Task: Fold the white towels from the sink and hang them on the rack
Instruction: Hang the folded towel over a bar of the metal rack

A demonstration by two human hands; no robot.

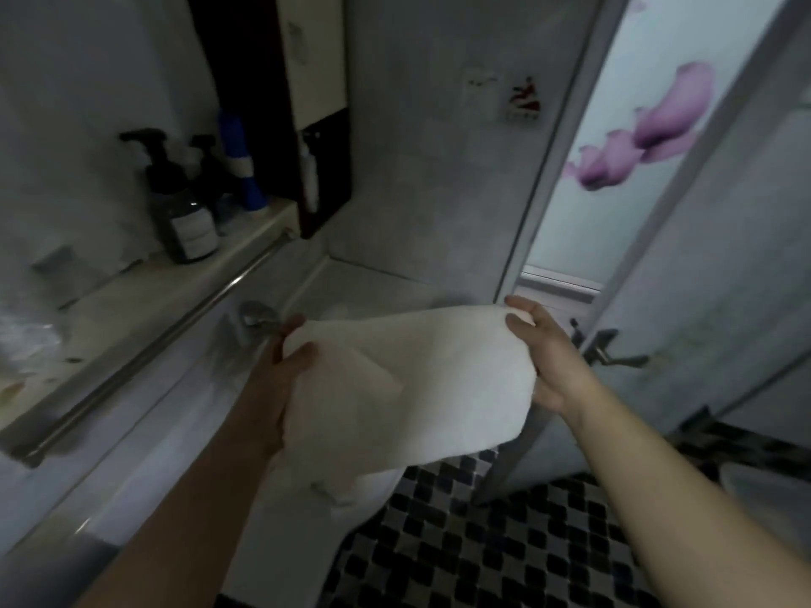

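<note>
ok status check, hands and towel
Grip good: left hand and right hand each hold an end of the white towel. Towel held midair, not yet on the towel rail. Nothing between towel and rail.

head | worn view, tilted forward-down | close over hands (412, 366) | single view

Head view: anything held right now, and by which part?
A white cloth towel, held by both hands: the left hand grips its upper left edge, the right hand pinches its upper right corner. The rest hangs loose below.
</note>
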